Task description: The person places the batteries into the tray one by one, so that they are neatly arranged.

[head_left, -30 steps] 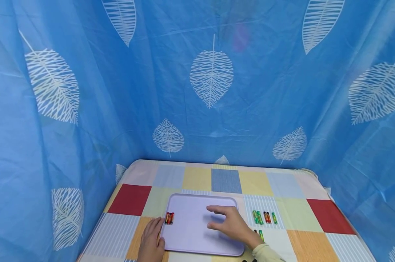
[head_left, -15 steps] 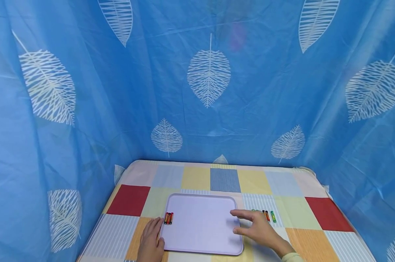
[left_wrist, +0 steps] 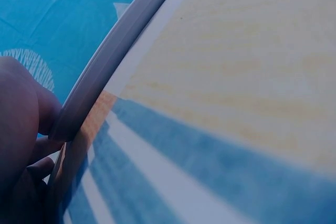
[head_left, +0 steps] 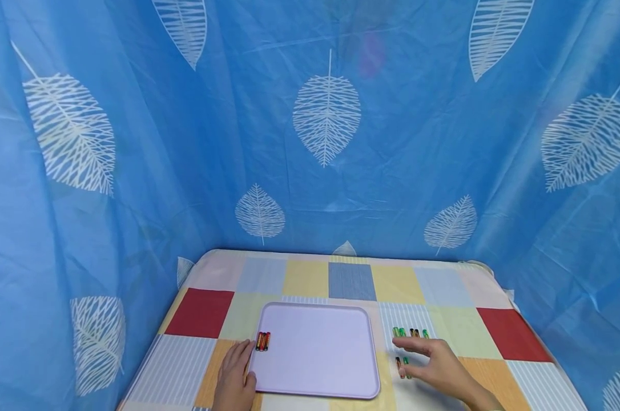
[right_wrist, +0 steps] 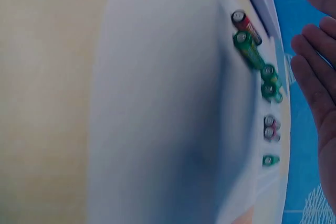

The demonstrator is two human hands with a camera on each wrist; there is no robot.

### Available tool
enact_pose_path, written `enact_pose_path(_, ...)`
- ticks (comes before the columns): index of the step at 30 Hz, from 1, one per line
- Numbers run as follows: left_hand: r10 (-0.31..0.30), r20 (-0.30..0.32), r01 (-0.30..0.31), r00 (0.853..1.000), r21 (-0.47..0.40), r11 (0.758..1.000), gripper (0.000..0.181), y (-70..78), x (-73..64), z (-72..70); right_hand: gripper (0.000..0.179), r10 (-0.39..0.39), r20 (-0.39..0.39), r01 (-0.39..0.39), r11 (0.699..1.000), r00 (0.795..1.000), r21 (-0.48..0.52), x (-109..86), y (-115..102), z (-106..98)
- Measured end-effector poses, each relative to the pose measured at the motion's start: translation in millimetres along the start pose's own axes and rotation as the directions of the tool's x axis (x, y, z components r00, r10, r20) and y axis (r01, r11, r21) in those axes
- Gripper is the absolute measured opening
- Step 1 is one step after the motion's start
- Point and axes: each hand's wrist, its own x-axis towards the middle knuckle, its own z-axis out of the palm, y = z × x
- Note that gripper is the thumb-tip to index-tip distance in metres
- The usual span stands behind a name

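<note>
Lying straight-fingered, the left hand (head_left: 234, 378) touches the tray (head_left: 315, 349). Right of it, the right hand (head_left: 437, 364) gapes, empty, near batteries (right_wrist: 251, 52).

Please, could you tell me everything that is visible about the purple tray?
The tray is pale purple, rectangular with rounded corners, and has a low raised rim. It looks like smooth plastic. It lies flat on the patchwork cloth. Three red-and-dark batteries lie side by side on it near its left edge. The left hand touches that edge. The underside is hidden.
</note>
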Motion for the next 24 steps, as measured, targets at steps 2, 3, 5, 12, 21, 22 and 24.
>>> enact_pose_path(2,0.000,-0.007,0.000,1.000,-0.007,1.000,0.063,-0.1,0.1,0.2,0.055,0.033,0.006,-0.033,0.999,0.999,-0.003,-3.0,0.8,-2.6)
enact_pose_path(3,0.008,-0.014,-0.008,1.000,-0.005,1.000,0.063,-0.2,0.1,0.2,0.055,0.055,0.011,-0.055,0.998,0.998,-0.001,-4.4,1.3,-3.4)
enact_pose_path(5,0.003,-0.015,-0.003,1.000,-0.009,1.000,0.063,0.0,0.2,0.0,0.055,0.113,0.021,-0.113,0.994,0.993,0.010,-6.9,2.7,-4.4)
enact_pose_path(12,-0.026,0.009,0.026,1.000,-0.011,1.000,0.064,0.8,1.2,-1.4,0.059,0.206,0.011,-0.206,0.978,0.978,0.000,-11.1,9.5,-1.7)
enact_pose_path(21,-0.006,0.000,0.006,1.000,-0.003,1.000,0.064,0.7,0.3,-2.0,0.055,0.167,-0.003,-0.167,0.985,0.986,-0.040,-19.2,24.0,5.9)
enact_pose_path(22,-0.010,0.005,0.010,1.000,-0.005,1.000,0.064,1.0,0.1,-2.1,0.054,0.162,-0.005,-0.162,0.986,0.987,-0.037,-19.6,24.7,6.4)
enact_pose_path(24,-0.021,0.017,0.021,1.000,-0.009,1.000,0.064,1.2,0.2,-2.2,0.052,0.153,-0.012,-0.154,0.987,0.988,-0.038,-20.4,24.7,7.5)
